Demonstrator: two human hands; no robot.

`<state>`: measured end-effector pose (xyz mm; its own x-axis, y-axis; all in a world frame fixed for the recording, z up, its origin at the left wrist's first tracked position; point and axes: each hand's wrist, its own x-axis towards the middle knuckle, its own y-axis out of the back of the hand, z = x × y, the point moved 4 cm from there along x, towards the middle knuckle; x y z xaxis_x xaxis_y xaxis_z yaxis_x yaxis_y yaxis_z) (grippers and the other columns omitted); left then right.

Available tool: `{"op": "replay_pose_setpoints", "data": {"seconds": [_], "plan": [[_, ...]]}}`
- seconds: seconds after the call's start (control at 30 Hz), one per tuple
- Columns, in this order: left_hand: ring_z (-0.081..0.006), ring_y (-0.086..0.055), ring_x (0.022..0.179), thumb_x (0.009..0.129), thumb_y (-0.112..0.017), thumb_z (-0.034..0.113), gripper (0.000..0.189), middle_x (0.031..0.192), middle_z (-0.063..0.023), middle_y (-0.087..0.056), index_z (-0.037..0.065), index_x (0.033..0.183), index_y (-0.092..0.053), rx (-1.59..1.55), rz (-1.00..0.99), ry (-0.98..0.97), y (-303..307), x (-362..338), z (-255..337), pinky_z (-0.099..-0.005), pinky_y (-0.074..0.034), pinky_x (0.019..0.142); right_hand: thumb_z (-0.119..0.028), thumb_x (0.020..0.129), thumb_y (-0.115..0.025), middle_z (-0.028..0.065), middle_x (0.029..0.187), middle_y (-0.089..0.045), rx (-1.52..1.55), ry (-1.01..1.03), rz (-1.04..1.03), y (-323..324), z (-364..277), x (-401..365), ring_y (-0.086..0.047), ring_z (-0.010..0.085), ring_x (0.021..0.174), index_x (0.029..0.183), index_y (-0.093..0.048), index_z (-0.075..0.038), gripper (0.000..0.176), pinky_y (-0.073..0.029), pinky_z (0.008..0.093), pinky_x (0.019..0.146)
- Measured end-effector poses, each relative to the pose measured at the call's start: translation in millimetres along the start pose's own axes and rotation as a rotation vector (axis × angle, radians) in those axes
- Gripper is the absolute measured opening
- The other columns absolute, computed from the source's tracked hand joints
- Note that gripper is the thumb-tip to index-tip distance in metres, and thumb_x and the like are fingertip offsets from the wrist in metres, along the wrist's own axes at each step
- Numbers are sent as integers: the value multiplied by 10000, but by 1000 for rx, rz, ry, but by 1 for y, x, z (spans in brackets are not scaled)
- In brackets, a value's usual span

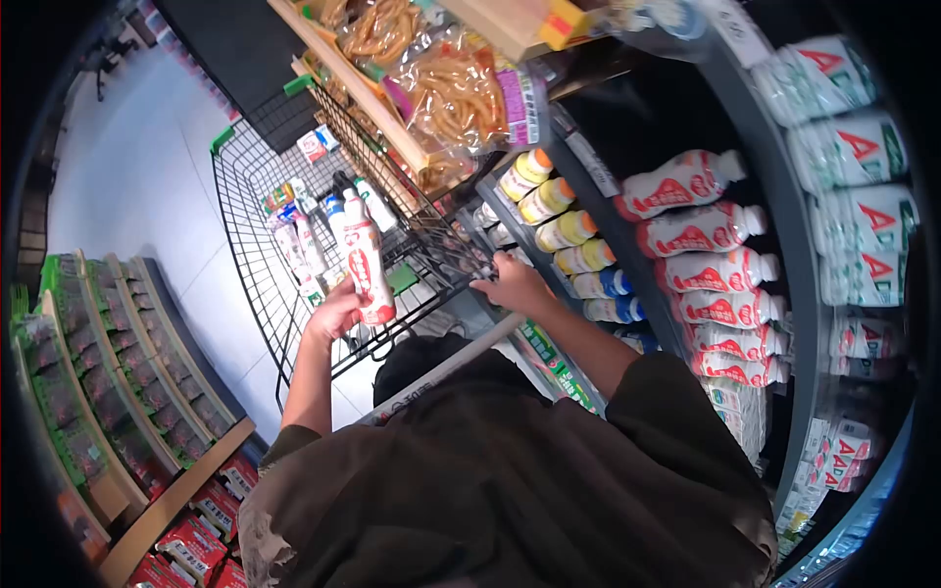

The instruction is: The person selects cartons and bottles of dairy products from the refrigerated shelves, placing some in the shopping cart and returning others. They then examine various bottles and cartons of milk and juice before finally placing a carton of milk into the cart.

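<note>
The left hand (338,310) was closed in a grip; the right hand (515,286) had bent fingers beside a black wire-mesh shopping cart with green corners (235,220), though whether they held it could not be told; above the basket, near packaged goods (306,243), the left hand gripped a white plastic bottle with a red label (365,260) low on its body; a snug hold, base clear of the wire, seemed best for steadiness.
</note>
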<state>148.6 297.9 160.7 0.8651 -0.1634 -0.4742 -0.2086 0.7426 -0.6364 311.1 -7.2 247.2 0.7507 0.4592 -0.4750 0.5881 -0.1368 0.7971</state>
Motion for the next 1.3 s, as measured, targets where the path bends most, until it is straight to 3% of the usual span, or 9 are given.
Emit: {"op": "replay_pose_setpoints", "data": {"seconds": [0.1,0.13,0.3,0.47,0.6,0.7,0.83,1.07,1.3], "plan": [[-293,-657,1158,776,-645,7,665,1272,-192,-642,-3,1413,-456,66,16,-63,-46,-20,10,-406,-524,1032,-550,826,-742,230,960,-718,49,25,-11,-9,11,5,-701,415,956,1126,-589,22,664,-545,483,841],[-235,-634,1167,815,-610,-38,687,1286,-121,-631,37,1472,-422,69,10,-82,-64,-25,14,-362,-507,1014,-554,828,-737,222,971,-723,33,37,12,-13,13,7,-702,409,965,1142,-590,27,677,-545,476,851],[-255,-713,882,972,-695,297,430,1025,-129,-702,24,1272,-551,65,38,-204,-138,-18,17,-392,-593,809,-610,833,-702,237,1137,-707,126,35,30,-19,22,10,-672,406,1101,1348,-538,-25,797,-535,491,948],[-201,-700,879,972,-693,314,426,1029,-102,-701,16,1254,-580,87,25,-222,-212,-16,46,-348,-578,771,-521,892,-674,243,1183,-689,-19,-58,-60,1,7,-18,-673,402,1114,1518,-320,-52,859,-535,509,949],[-139,-657,930,959,-707,279,447,1075,-62,-684,-5,1279,-579,288,-25,-236,-258,-5,68,-305,-531,848,-387,938,-632,304,1019,-698,-12,36,47,-6,14,-30,-694,454,942,1362,-440,35,628,-532,540,865],[-125,-624,945,952,-718,291,479,1092,-55,-667,-23,1283,-574,520,-27,-430,-299,4,92,-297,-506,876,-389,945,-616,305,1145,-673,-9,92,45,-7,16,-26,-684,427,1041,1475,-305,87,777,-555,507,890],[-109,-595,929,932,-739,337,476,1042,-46,-661,-13,1231,-619,609,-84,-420,-326,32,111,-289,-493,841,-340,921,-622,324,1028,-691,15,139,145,-15,21,-21,-698,435,977,1397,-407,109,688,-558,509,878],[-116,-646,812,894,-772,373,449,921,-51,-714,-8,1116,-688,776,-113,-496,-368,65,150,-296,-524,746,-313,895,-622,276,939,-715,19,101,162,-16,23,-21,-717,420,909,1254,-509,71,538,-562,517,840],[-113,-646,795,862,-799,388,482,916,-52,-706,-4,1117,-681,919,-103,-539,-402,101,179,-294,-518,741,-312,932,-609,263,984,-715,93,69,122,-13,22,-24,-700,447,910,1176,-536,0,403,-560,536,816]]}}
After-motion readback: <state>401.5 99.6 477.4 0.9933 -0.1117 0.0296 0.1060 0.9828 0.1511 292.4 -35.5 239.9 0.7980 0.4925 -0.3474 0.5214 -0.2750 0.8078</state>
